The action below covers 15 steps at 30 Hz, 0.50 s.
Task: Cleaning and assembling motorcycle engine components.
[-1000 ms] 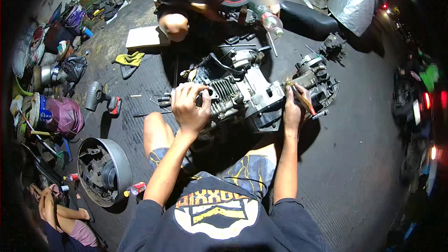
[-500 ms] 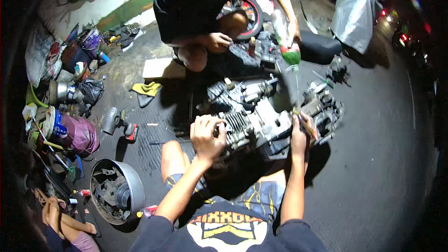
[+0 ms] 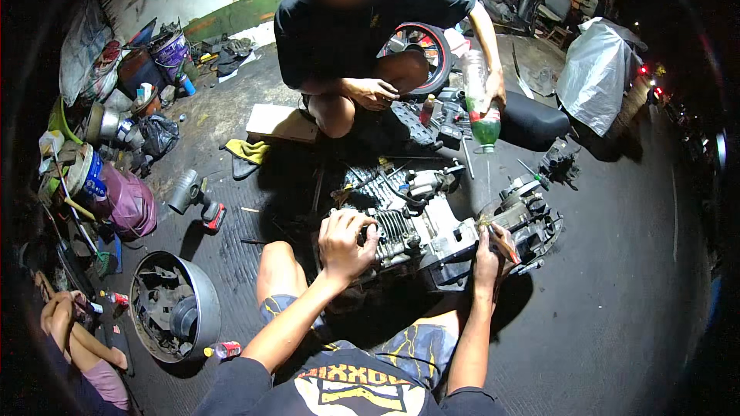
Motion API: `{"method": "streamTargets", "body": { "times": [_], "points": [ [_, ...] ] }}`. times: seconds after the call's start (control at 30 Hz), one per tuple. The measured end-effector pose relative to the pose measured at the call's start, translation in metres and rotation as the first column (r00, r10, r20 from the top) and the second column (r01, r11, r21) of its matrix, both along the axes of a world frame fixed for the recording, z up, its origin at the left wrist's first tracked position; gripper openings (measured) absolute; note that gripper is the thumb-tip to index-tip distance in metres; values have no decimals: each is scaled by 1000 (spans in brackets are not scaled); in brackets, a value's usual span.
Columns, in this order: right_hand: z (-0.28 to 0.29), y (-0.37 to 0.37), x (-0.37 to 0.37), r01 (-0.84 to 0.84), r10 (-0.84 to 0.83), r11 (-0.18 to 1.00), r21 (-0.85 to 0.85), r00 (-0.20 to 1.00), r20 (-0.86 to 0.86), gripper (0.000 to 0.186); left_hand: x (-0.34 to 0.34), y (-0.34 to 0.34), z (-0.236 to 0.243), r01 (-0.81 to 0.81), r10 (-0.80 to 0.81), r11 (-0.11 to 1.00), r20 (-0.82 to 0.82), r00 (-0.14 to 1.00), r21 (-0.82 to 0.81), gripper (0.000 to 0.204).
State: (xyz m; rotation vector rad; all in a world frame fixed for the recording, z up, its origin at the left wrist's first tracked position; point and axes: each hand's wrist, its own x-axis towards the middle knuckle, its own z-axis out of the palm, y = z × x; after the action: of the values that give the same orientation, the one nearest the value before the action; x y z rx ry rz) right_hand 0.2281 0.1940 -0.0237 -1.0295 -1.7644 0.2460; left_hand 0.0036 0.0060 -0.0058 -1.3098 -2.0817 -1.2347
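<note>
A motorcycle engine (image 3: 443,235) lies in front of me, with a finned cylinder (image 3: 393,227) at its left end. My left hand (image 3: 347,243) is curled round the outer end of that cylinder, its fingertips partly hidden. In my right hand (image 3: 489,254) is a slim tool with an orange-red handle (image 3: 505,245), held against the engine's right part. Its working end is too small to make out. Across from me, a person's hand (image 3: 493,92) tips a clear plastic bottle (image 3: 479,108) neck down. A thin stream of liquid falls from it to the tool's tip.
A cordless power tool (image 3: 199,200) lies on the floor at left, near a yellow-grey cloth (image 3: 247,156). A metal basin (image 3: 208,316) of parts stands at lower left. Buckets and bags (image 3: 127,200) crowd the left side. A black seat (image 3: 532,119) and wheel (image 3: 432,58) lie beyond the engine.
The whole view has shifted, showing more of the far side. Both my hands stay at the same places on the engine, and the bottle keeps pouring.
</note>
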Motion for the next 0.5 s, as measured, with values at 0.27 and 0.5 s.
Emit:
{"method": "streamTargets", "body": {
  "times": [0.27, 0.5],
  "points": [
    [1, 1, 3, -53, 52, 995, -90, 999, -13, 17, 1, 2, 2, -19, 19, 1000, 8, 1000, -19, 8],
    [3, -2, 1, -59, 56, 997, -56, 997, -47, 15, 2, 1, 0, -20, 20, 1000, 10, 1000, -15, 8]
  ]
}}
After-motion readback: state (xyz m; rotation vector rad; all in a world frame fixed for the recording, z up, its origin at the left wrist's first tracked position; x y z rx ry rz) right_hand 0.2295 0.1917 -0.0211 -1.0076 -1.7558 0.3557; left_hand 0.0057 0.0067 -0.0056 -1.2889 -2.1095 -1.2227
